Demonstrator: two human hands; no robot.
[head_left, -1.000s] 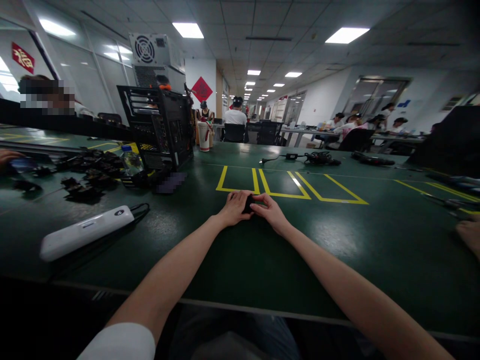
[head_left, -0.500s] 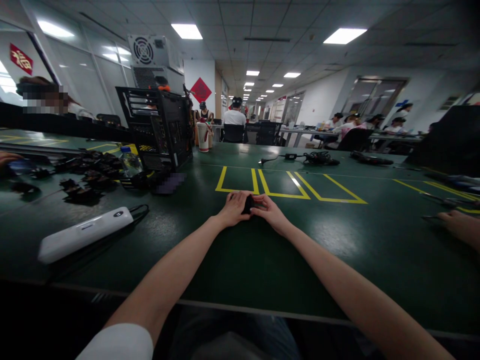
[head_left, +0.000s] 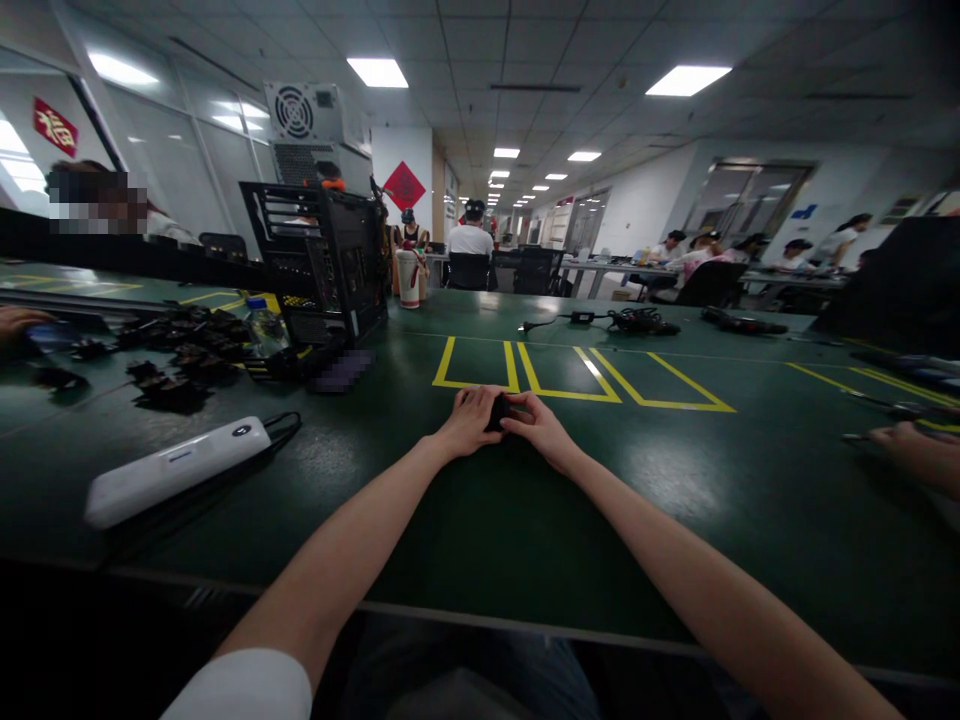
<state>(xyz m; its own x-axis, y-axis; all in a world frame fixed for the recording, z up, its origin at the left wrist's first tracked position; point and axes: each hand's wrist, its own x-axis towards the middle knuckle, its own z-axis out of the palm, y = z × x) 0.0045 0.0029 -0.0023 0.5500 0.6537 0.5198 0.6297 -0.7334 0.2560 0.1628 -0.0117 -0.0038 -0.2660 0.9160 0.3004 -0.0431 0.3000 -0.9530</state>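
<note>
Between my two hands is a small black object (head_left: 498, 411), mostly covered by fingers; its exact kind cannot be made out. My left hand (head_left: 470, 420) curls over it from the left, thumb at the near side. From the right, my right hand (head_left: 538, 424) grips it with thumb and fingertips. Both hands are low over the green table (head_left: 525, 540), just in front of yellow tape outlines (head_left: 555, 397).
A white elongated device (head_left: 180, 470) with a dark strap lies left. Beyond it are several black parts (head_left: 169, 385), a bottle (head_left: 266, 328) and a black computer case (head_left: 330, 260). A cable (head_left: 637, 320) lies farther back. Another person's hand (head_left: 919, 450) is at right.
The view has tilted slightly, so the scene sits a little lower. My hands stay around the black object with hardly any movement.
</note>
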